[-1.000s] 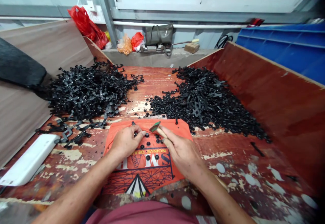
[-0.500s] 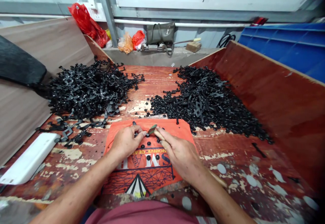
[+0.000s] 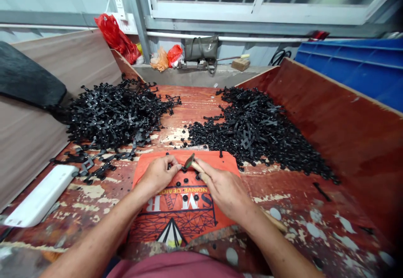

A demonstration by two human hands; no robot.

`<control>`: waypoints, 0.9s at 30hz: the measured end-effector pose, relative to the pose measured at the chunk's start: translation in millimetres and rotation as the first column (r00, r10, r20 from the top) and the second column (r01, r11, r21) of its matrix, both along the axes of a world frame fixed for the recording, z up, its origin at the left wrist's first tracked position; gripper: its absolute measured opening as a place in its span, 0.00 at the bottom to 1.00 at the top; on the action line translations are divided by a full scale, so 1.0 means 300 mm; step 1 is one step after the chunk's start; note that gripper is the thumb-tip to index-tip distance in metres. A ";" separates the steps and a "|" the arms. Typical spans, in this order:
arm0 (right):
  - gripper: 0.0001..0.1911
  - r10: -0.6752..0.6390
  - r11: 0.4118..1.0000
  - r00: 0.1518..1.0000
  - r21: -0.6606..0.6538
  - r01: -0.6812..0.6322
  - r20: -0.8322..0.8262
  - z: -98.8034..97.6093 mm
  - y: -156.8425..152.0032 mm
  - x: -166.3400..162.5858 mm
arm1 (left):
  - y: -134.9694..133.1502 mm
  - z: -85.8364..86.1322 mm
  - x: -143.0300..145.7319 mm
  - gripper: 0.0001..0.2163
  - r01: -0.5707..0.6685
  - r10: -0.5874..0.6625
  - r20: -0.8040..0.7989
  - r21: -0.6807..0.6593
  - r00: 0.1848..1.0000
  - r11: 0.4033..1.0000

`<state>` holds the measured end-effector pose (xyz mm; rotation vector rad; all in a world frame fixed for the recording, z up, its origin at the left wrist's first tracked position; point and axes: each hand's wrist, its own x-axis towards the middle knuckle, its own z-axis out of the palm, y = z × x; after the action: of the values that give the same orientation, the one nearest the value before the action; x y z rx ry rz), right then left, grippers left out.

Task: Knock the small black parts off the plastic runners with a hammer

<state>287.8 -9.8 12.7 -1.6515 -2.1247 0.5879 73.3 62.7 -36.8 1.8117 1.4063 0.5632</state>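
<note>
Corrugated wall and a window (image 3: 204, 11) stand beyond the worn red-brown surface (image 3: 195, 99), where an orange cloth (image 3: 192, 223) lies spread in front of the person. Beyond the cloth to its left is one loose heap of black parts (image 3: 110, 114); beyond it to its right is another heap (image 3: 261, 131). A white box (image 3: 40, 196) lies to the left of the cloth, and a blue crate (image 3: 349, 70) stands well beyond it to the right.

The right grip (image 3: 228, 190), above the right part of the cloth, is wrapped firmly round the wooden handle of a hammer (image 3: 189, 161). Compared with a second ago, the hammer's head has come closer to the left fingertips and turned steeper, so that it now overlaps a small black part (image 3: 184, 169) towards the cloth's far edge, which showed whole then. I judge that the work has gone from lining up to tapping, though whether metal meets part cannot be told.

Over the left of the cloth, the left grip (image 3: 159, 173) has thumb and forefinger bent together just beside that part; whether they pinch it, I cannot tell. Several black studs (image 3: 185, 198) sit on the cloth, nearer the person.
</note>
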 end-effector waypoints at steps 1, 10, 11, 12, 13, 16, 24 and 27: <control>0.23 -0.007 1.000 1.000 0.025 0.007 -0.021 0.012 -0.001 0.004 | -0.003 0.002 0.001 0.12 -0.006 0.006 -0.005 -0.002 1.000 1.000; 0.24 -0.031 0.995 0.998 0.088 0.035 -0.050 -0.008 -0.033 -0.018 | -0.033 0.030 0.009 0.12 -0.004 0.019 -0.190 0.078 0.982 0.997; 0.24 -0.025 0.998 1.000 0.056 0.025 -0.003 -0.018 -0.033 -0.018 | -0.035 0.032 0.010 0.12 -0.003 0.020 -0.205 0.083 0.978 0.997; 0.24 -0.023 0.999 1.000 0.045 0.022 0.019 -0.026 -0.033 -0.016 | -0.037 0.034 0.010 0.12 -0.004 0.022 -0.216 0.086 0.976 0.996; 0.24 -0.029 0.998 1.000 0.061 0.029 0.010 -0.030 -0.033 -0.014 | -0.038 0.036 0.010 0.12 -0.002 0.022 -0.222 0.088 0.975 0.996; 0.25 -0.061 0.988 0.996 0.140 0.071 -0.072 -0.028 -0.034 -0.013 | -0.038 0.039 0.009 0.12 0.007 0.014 -0.237 0.089 0.971 0.996; 0.25 -0.015 0.999 0.997 0.030 0.012 0.073 -0.025 -0.020 -0.038 | -0.041 0.057 0.020 0.12 0.067 -0.042 -0.289 0.075 0.956 0.995; 0.25 -0.020 1.000 0.991 0.020 0.018 0.132 -0.027 -0.016 -0.044 | -0.034 0.096 -0.006 0.15 0.155 -0.130 -0.304 0.058 0.944 0.986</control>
<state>274.6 -14.7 4.6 -1.7429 -2.1968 0.4628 71.5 52.6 -7.9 2.1136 1.4486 0.2813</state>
